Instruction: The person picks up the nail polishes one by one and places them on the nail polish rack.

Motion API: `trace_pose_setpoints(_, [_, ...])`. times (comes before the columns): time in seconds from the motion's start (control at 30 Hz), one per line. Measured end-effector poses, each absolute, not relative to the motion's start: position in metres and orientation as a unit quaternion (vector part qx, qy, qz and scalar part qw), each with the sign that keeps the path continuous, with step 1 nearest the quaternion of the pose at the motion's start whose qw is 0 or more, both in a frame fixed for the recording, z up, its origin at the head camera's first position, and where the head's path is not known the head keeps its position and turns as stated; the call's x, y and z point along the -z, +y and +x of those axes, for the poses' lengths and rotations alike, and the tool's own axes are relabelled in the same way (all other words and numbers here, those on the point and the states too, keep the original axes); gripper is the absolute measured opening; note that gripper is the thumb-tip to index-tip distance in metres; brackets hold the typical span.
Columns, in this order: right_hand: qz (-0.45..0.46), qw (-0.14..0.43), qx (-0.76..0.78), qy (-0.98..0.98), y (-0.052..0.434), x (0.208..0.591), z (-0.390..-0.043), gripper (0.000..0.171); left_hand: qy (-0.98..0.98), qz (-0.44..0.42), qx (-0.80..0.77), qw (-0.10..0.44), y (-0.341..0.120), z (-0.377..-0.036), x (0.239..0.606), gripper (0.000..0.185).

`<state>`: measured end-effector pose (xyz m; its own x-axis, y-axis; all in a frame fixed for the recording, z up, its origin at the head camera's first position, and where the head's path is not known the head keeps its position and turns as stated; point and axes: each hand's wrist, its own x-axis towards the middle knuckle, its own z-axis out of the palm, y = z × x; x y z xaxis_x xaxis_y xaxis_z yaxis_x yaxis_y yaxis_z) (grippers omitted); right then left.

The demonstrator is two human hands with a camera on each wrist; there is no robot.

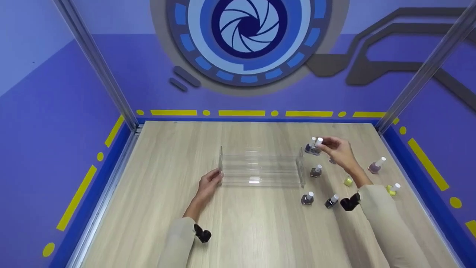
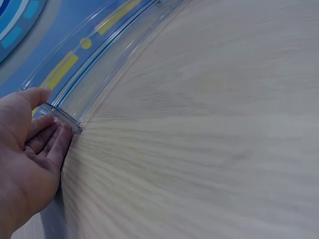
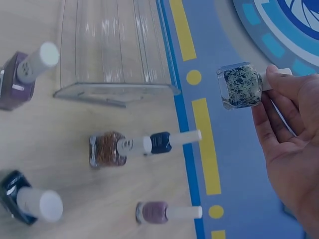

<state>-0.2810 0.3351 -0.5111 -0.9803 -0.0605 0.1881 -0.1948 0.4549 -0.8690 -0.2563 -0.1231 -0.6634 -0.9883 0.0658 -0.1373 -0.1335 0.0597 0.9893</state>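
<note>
Head view shows the left hand (image 1: pixel 209 183) with relaxed fingers resting against the clear tiered rack (image 1: pixel 260 168), seemingly steadying its left end, while the right hand (image 1: pixel 339 149) pinches 1 speckled nail polish bottle (image 3: pixel 239 85) by its white cap, lifted clear of the wooden table (image 1: pixel 241 230) just right of the rack, bottles (image 1: pixel 315 171) scattered nearby.

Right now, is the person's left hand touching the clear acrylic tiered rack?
Touching. In the left wrist view, the left hand has its straight fingers pressed against the end edge of the clear acrylic tiered rack.
</note>
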Motion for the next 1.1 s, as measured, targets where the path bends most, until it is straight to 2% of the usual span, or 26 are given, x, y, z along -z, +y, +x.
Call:
trace_pose_setpoints(0.27, [0.089, 0.061, -0.525, -0.844, 0.288, 0.482, -0.276, 0.028, 0.709, -0.031, -0.699, 0.091, -0.128, -0.256, 0.661, 0.053])
trace_pose_setpoints(0.5, [0.091, 0.062, -0.542, -0.833, 0.274, 0.481, -0.286, 0.028, 0.703, -0.023, -0.705, 0.095, -0.128, -0.258, 0.658, 0.054])
trace_pose_setpoints(0.7, [0.088, 0.033, -0.539, -0.837, 0.266, 0.485, -0.288, 0.030, 0.702, -0.022, -0.705, 0.101, -0.128, -0.253, 0.662, 0.053])
trace_pose_setpoints(1.1, [0.081, 0.042, -0.594, -0.799, 0.235, 0.490, -0.301, 0.032, 0.706, -0.031, -0.702, 0.091, -0.123, -0.255, 0.661, 0.052])
